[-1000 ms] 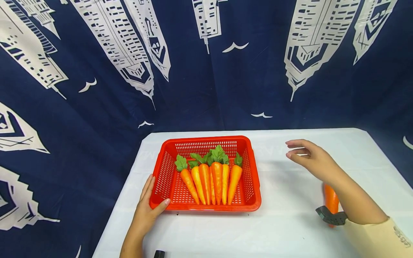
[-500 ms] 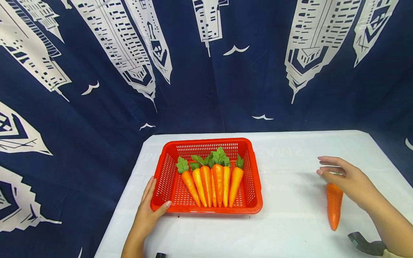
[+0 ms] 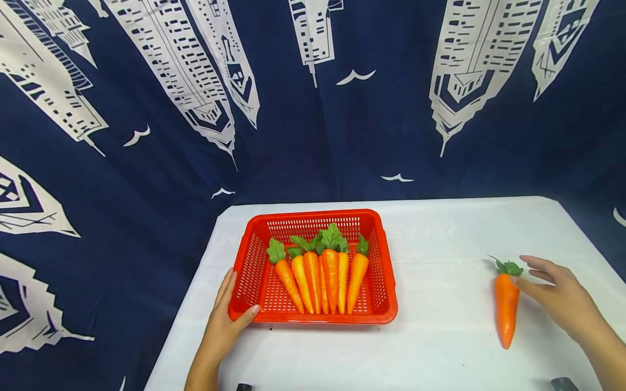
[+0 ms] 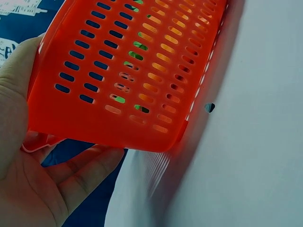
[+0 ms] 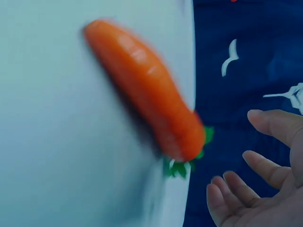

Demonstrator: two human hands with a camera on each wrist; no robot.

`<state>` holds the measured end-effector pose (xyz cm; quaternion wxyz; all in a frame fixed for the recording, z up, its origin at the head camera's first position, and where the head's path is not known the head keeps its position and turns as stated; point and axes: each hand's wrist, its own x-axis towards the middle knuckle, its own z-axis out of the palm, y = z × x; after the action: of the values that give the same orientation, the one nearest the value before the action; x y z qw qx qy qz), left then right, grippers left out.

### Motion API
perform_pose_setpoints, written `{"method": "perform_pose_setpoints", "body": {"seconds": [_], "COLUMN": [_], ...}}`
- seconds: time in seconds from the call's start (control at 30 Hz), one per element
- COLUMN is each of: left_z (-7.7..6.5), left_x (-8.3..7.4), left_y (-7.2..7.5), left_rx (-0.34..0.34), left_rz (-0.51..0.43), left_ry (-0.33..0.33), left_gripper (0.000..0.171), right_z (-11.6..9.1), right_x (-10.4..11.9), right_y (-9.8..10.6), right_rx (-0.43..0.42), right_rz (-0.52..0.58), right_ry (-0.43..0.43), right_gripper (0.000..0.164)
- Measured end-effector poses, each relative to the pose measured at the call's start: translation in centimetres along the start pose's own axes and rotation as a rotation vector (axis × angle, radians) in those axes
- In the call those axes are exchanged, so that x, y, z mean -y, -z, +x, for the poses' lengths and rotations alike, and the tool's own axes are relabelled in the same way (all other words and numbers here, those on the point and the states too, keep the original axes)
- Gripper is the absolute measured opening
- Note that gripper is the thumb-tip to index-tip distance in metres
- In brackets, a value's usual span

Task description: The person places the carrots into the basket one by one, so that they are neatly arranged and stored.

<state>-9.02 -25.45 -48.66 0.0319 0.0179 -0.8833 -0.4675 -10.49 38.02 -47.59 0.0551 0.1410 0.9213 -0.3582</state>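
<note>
In the head view, a red plastic basket sits on the white-covered table, with several orange and yellow carrots with green tops lying side by side inside. My left hand rests at its near left corner, fingers fairly straight along the left side and thumb on the front rim. The left wrist view shows this hand against the perforated basket wall. A single orange carrot lies on the table at right. Beside its leafy end is my right hand, fingers spread. The right wrist view shows the hand apart from the carrot.
White cloth covers the table. A dark blue curtain with white building and bird prints hangs behind and to the left. A small black object shows at the bottom edge, near the left forearm.
My right hand has moved right and toward me, from above the table to beside the lone carrot, uncovering its leaves. The left hand stays at the basket corner.
</note>
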Motion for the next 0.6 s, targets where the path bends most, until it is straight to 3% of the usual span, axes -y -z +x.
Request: {"method": "perform_pose_setpoints", "body": {"seconds": [0.33, 0.6], "left_z": [0.0, 0.0], "left_x": [0.1, 0.1], "left_y": [0.0, 0.0], "left_rx": [-0.005, -0.004], "left_rz": [0.005, 0.016], "left_ry": [0.001, 0.006], "left_gripper": [0.095, 0.096], "right_z": [0.6, 0.5], "right_x": [-1.4, -1.4], "right_y": [-1.2, -1.5], "right_rx": [0.104, 0.141], "right_rz": [-0.048, -0.098], "right_ry": [-0.058, -0.019], "right_gripper": [0.101, 0.093]}}
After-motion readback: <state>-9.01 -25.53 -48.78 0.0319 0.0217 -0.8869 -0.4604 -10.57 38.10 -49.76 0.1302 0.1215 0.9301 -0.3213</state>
